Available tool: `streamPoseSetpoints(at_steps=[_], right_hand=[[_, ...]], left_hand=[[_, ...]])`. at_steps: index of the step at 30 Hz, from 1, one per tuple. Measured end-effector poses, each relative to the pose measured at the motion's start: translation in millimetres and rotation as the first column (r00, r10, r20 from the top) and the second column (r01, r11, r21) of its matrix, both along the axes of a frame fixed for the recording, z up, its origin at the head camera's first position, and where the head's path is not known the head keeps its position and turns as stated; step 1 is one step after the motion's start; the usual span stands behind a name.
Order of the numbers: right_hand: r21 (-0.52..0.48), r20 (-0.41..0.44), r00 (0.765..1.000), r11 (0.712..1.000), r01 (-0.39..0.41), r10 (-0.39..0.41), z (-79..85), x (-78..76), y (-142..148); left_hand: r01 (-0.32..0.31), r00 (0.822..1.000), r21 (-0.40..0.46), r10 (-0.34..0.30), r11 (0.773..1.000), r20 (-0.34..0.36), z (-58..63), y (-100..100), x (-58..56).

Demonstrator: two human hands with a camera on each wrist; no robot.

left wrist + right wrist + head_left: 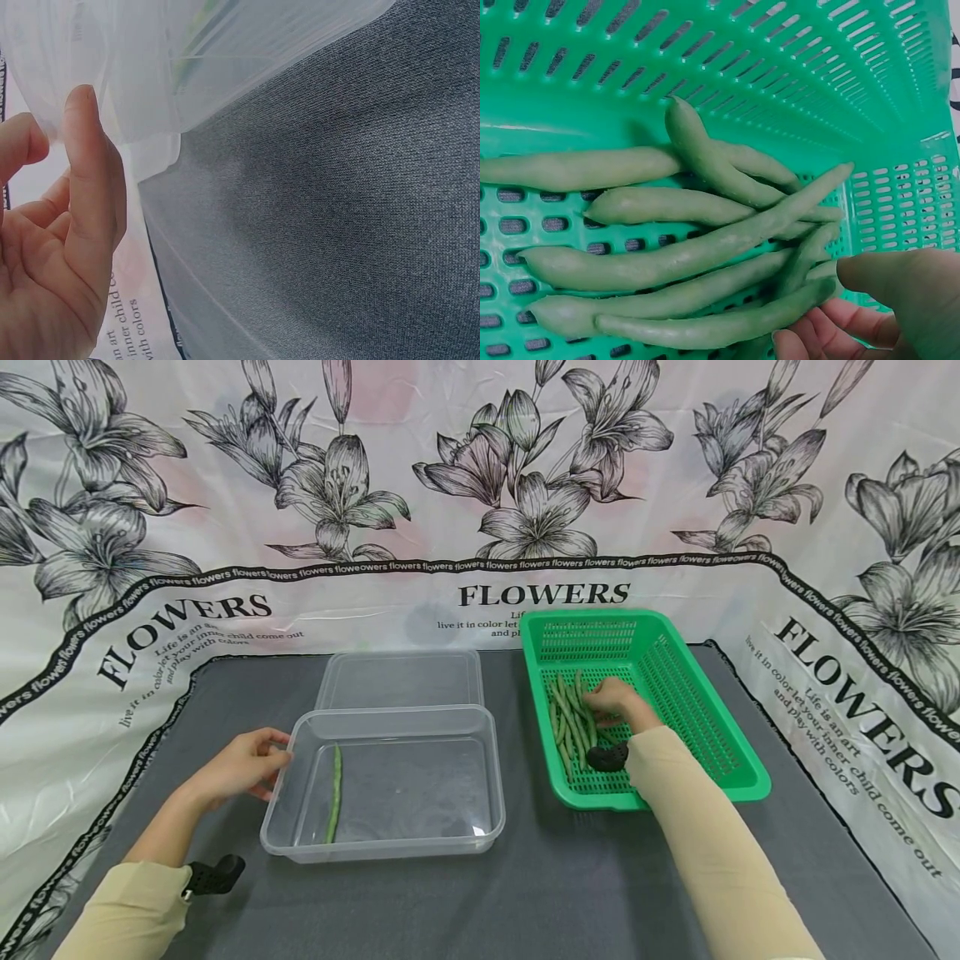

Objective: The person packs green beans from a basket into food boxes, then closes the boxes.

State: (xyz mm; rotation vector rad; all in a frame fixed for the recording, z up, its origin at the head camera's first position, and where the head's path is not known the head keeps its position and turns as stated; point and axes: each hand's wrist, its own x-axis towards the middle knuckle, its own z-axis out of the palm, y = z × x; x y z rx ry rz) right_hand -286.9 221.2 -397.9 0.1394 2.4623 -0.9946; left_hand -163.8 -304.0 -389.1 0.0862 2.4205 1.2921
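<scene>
My right hand (617,702) reaches into the green basket (731,789) and pinches the end of a green bean (720,324) between thumb and fingers. Several more green beans (567,722) lie in a loose pile around it, along the basket's left side. At the left end of a clear plastic container (390,852), my left hand (243,764) has its fingertips right at the wall. In the left wrist view, the left hand (75,217) shows a gap between its fingers. One green bean (334,793) lies lengthwise inside the container, near its left wall.
Behind the container lies a clear plastic lid (401,678), partly hidden by the container's rim. A dark grey cloth (525,893) covers the table. White sheeting printed with flowers (540,518) hangs at the back and sides.
</scene>
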Motion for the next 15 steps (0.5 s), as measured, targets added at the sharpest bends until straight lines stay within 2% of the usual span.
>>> streamPoseSetpoints(at_steps=[9,15], right_hand=[[0.019,0.014,1.000,0.999,0.026,-0.027,-4.1,-0.2,-2.1],[-0.004,0.019,1.000,1.000,0.023,-0.023,-2.7,-1.8,-1.1]], left_hand=[[-0.005,1.000,0.003,0.005,1.000,0.006,-0.6,0.3,-0.1],[-0.005,1.000,0.005,0.005,1.000,-0.001,-0.3,-0.1,0.1]])
